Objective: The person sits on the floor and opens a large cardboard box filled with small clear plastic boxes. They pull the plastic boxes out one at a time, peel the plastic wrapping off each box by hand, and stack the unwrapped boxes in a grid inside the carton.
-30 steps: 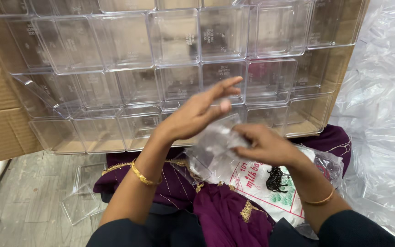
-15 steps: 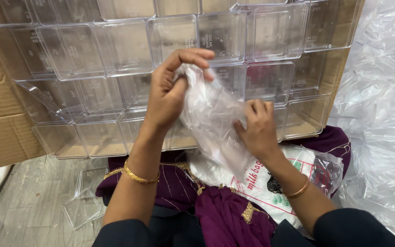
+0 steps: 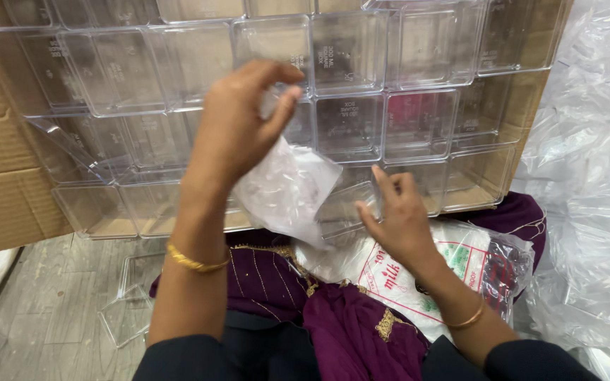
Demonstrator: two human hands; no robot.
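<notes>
The small bag is thin, clear plastic, crinkly and shiny. The stacked boxes are hard, clear plastic, smooth and glossy. The big carton is brown cardboard, dull and rough. The cloth is soft and purple with gold trim. The bangles look like shiny gold metal. The floor looks like grey, matt wood.

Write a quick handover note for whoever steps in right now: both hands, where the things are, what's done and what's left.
Left hand: raised, pinching the top of a small clear plastic bag.
Right hand: open beside the bag's lower edge, not gripping it.
Clear boxes: stacked in the cardboard carton ahead; one more box on the floor.
Printed sack: on the lap.
Done: bag picked up.
Left: nothing is in the bag.
</notes>
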